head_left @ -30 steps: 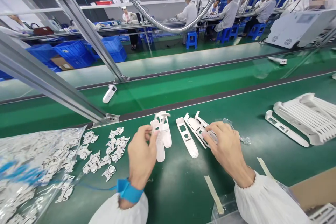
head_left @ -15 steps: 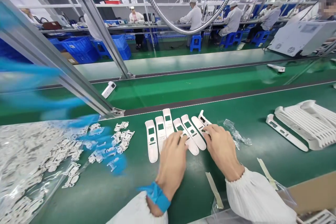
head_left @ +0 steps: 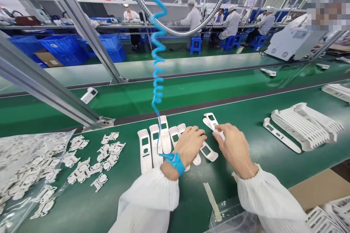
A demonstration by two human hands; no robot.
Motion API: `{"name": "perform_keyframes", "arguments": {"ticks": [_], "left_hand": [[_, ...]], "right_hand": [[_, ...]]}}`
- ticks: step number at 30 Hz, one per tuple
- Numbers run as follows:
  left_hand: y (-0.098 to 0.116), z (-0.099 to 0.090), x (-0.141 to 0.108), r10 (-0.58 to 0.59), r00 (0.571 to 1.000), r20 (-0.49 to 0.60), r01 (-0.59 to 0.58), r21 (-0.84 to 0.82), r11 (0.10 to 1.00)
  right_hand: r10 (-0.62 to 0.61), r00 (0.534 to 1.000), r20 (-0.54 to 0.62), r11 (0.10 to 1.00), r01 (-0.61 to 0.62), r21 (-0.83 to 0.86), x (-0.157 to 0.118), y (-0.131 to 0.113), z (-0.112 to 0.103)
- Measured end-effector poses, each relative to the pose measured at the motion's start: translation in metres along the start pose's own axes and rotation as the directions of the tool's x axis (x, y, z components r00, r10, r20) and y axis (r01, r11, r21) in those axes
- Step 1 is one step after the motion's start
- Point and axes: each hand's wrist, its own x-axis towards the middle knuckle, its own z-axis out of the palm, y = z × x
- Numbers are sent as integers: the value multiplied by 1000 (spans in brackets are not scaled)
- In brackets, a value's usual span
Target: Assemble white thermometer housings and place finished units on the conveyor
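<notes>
The right hand (head_left: pixel 235 149) pinches a white plastic strip (head_left: pixel 214 125) between its fingers — the strip looks light, stiff and thin, best held by its long edges. The left hand (head_left: pixel 188 146) lies curled over a row of like strips (head_left: pixel 144 151) — any grip cannot be told. The row sits just inside the far edge of the green belt (head_left: pixel 273 164).

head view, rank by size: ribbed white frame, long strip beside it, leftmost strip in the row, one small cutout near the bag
1. ribbed white frame
2. long strip and leftmost strip: they look alike, and nearness to the camera makes it unsure
3. small cutout
</notes>
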Motion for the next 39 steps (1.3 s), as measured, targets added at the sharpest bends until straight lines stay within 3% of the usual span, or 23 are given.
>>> {"name": "perform_keyframes", "arguments": {"ticks": [2,7,12,17,19,21,23,24,25,26,27,28,30,32,34,36,39], "left_hand": [[-6,-1,12,87,994,63,-87,6,996],[-11,-7,32,216,957,192,-220,-1,975],[-14,-19,38,233,924,302,-227,-54,972],[-13,-18,44,313,909,275,-302,-84,950],[-7,-20,44,356,906,228,-343,-95,935],[-1,-27,38,338,930,145,-319,-139,937],[3,-38,29,253,967,34,-241,-206,948],[5,-43,24,153,988,-34,-156,-265,951],[5,-47,18,8,995,-99,-42,-349,936],[4,-49,14,-170,975,-140,92,-442,892],[3,-49,10,-355,923,-147,233,-520,821],[2,-47,7,-522,843,-127,365,-577,730],[-1,-38,3,-721,691,-62,572,-562,597],[0,-28,3,-790,612,-18,711,-425,560],[4,-21,5,-818,575,1,786,-279,552],[9,-18,7,-829,559,3,815,-189,549],[10,-19,8,-831,557,-9,815,-187,548]], "right_hand": [[44,999,-10,997,-44,-57,13,9,-2],[45,991,125,996,-34,-86,40,13,3],[20,999,27,999,-21,41,45,14,11],[-38,991,-129,966,69,250,40,12,6],[-91,992,-85,949,113,294,38,11,3],[-121,993,1,941,114,320,38,14,-1],[-63,998,31,961,52,273,40,20,-5],[-12,999,40,978,4,209,43,24,-6],[31,998,60,990,-39,134,47,28,-7],[58,994,97,996,-64,63,51,31,-7],[69,986,149,997,-71,9,55,33,-7],[72,977,203,997,-69,-23,60,34,-6],[68,958,279,998,-60,-35,68,34,-4],[47,946,320,999,-36,-39,72,31,-4],[2,948,318,999,11,-40,74,27,-9],[-58,957,284,997,71,-34,75,22,-19],[-190,958,213,971,216,-105,78,18,-36]]}}
